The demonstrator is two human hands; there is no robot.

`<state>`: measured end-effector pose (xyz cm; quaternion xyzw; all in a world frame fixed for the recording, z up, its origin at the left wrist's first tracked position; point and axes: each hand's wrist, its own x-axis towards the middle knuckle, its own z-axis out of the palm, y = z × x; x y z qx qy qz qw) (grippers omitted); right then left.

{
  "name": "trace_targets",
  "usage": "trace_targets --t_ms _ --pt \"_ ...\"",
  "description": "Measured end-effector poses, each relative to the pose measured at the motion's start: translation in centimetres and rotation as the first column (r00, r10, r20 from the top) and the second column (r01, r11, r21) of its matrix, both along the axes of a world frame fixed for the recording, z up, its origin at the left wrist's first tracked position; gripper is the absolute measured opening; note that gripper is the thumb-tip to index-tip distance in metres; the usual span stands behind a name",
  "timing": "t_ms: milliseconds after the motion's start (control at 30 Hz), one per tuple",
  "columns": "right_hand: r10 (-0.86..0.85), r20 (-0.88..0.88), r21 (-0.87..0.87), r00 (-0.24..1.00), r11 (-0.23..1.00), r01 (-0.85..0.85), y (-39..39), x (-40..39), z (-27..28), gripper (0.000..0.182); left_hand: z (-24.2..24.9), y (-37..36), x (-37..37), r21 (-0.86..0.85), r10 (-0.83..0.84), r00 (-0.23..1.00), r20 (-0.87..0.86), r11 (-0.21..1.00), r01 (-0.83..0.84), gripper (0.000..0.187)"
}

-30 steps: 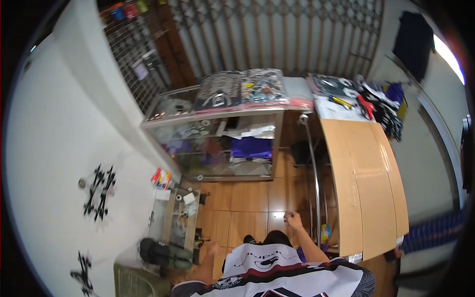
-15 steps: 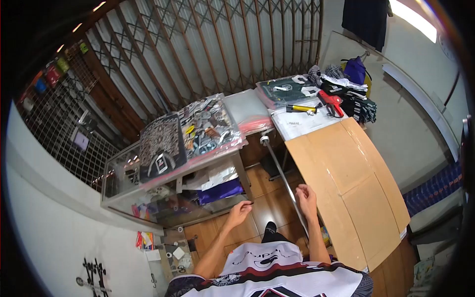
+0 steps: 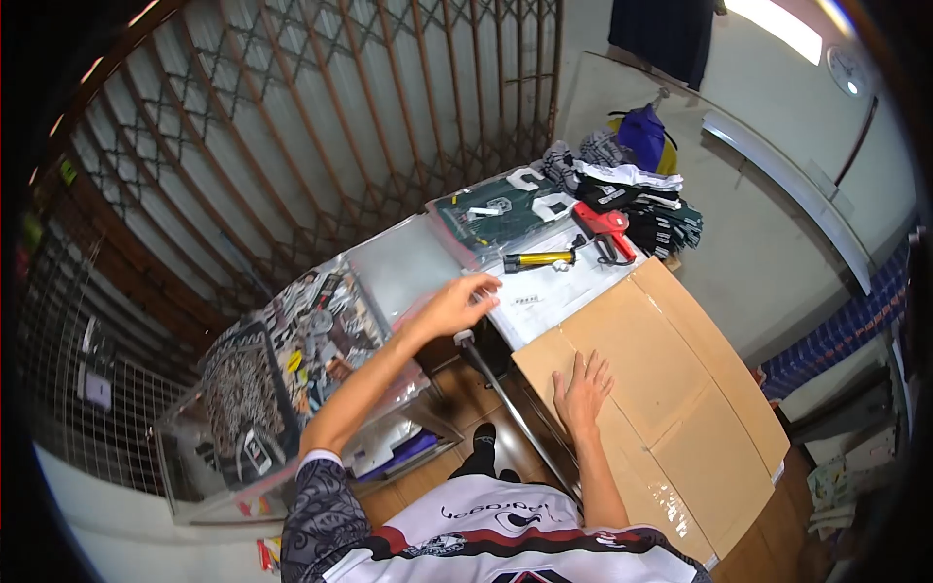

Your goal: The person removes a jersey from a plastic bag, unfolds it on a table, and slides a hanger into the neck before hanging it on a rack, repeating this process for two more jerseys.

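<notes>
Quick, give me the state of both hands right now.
Left hand: open, fingers curled, holding nothing, reaching over the white sheet at the table edge.
Right hand: open, lying flat on the cardboard.

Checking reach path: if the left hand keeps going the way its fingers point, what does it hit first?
Probably the white printed sheet just past the left hand, then the yellow cylindrical tool lying on it. Depth is unclear from one view.
</notes>
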<state>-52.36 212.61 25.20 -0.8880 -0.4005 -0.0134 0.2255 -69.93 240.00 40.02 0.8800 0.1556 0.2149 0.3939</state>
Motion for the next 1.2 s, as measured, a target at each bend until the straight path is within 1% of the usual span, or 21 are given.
trace_targets --t_ms 67,133,267,333,400,467,533,567,667,700,800,900,967,1000,1033,1067,1133,1167,1200 --pt "-0.030 0.000 -0.026 1.000 0.999 0.030 0.2 -0.6 0.8 0.069 -0.3 5.4 2.9 0.016 0.025 0.999 -0.029 1.000 -0.025 0.039" --pt "-0.071 -0.003 -0.038 0.997 0.997 0.070 0.7 -0.6 0.3 0.069 -2.5 12.0 5.7 0.074 0.011 1.000 -0.002 0.997 -0.010 0.039" --pt "-0.168 0.002 -0.073 0.986 0.983 0.167 2.4 0.3 1.2 0.068 -6.7 24.4 9.8 0.299 0.176 0.975 -0.133 0.945 -0.130 0.047" --pt "-0.211 0.003 -0.072 0.977 0.975 0.211 3.2 0.6 1.4 0.067 -9.4 30.8 11.4 0.336 0.218 0.960 -0.173 0.930 -0.150 0.050" --pt "-0.237 0.006 -0.082 0.971 0.968 0.237 3.5 0.6 1.7 0.067 -8.6 32.9 12.4 0.441 0.428 0.851 -0.304 0.855 -0.273 0.058" --pt "-0.257 0.011 -0.087 0.966 0.963 0.257 3.6 0.6 1.7 0.066 -9.5 35.4 13.4 0.440 0.534 0.755 -0.380 0.823 -0.361 0.067" --pt "-0.259 0.015 -0.082 0.966 0.962 0.260 3.8 0.6 1.7 0.065 -10.8 37.3 14.0 0.430 0.582 0.689 -0.432 0.804 -0.409 0.073" --pt "-0.264 0.017 -0.084 0.964 0.961 0.264 3.8 0.6 1.7 0.064 -10.8 38.0 14.4 0.360 0.545 0.646 -0.534 0.838 -0.409 0.079" --pt "-0.276 0.025 -0.074 0.961 0.958 0.277 4.0 0.9 1.6 0.063 -11.8 38.9 15.3 0.437 0.548 0.615 -0.567 0.833 -0.339 0.081" --pt "-0.282 0.024 -0.071 0.959 0.956 0.283 4.0 0.9 1.5 0.062 -11.8 38.8 15.5 0.491 0.577 0.611 -0.542 0.807 -0.328 0.080" --pt "-0.292 0.013 -0.056 0.956 0.955 0.292 4.0 0.9 1.5 0.060 -11.5 39.2 15.8 0.549 0.572 0.639 -0.514 0.792 -0.267 0.067" --pt "-0.297 0.007 -0.048 0.955 0.954 0.296 4.2 1.1 1.6 0.059 -10.7 39.6 16.3 0.475 0.538 0.646 -0.541 0.830 -0.292 0.051" --pt "-0.301 0.003 -0.038 0.954 0.953 0.301 4.0 1.1 1.6 0.058 -9.7 39.7 16.4 0.339 0.481 0.725 -0.493 0.874 -0.349 0.049" --pt "-0.303 0.001 -0.027 0.953 0.953 0.303 3.9 1.1 1.4 0.058 -8.8 39.6 16.3 0.269 0.456 0.762 -0.461 0.889 -0.370 0.048" --pt "-0.304 0.000 -0.015 0.953 0.952 0.304 3.9 1.2 1.3 0.058 -5.4 37.8 16.0 0.244 0.426 0.771 -0.473 0.904 -0.350 0.048" --pt "-0.307 0.003 -0.011 0.952 0.952 0.307 3.9 1.2 1.2 0.057 -5.3 38.1 16.4 0.210 0.404 0.826 -0.393 0.914 -0.347 0.047" --pt "-0.308 0.006 -0.003 0.952 0.952 0.308 3.9 1.2 1.1 0.057 -3.4 38.0 16.8 0.144 0.358 0.907 -0.221 0.932 -0.332 0.044" --pt "-0.306 0.004 0.002 0.952 0.952 0.306 3.9 1.2 1.1 0.056 -2.5 37.8 17.1 0.075 0.317 0.939 -0.136 0.948 -0.309 0.036" --pt "-0.303 0.002 0.008 0.953 0.953 0.303 3.9 1.2 1.1 0.056 -2.3 38.9 17.9 0.042 0.225 0.974 -0.018 0.974 -0.224 0.030"
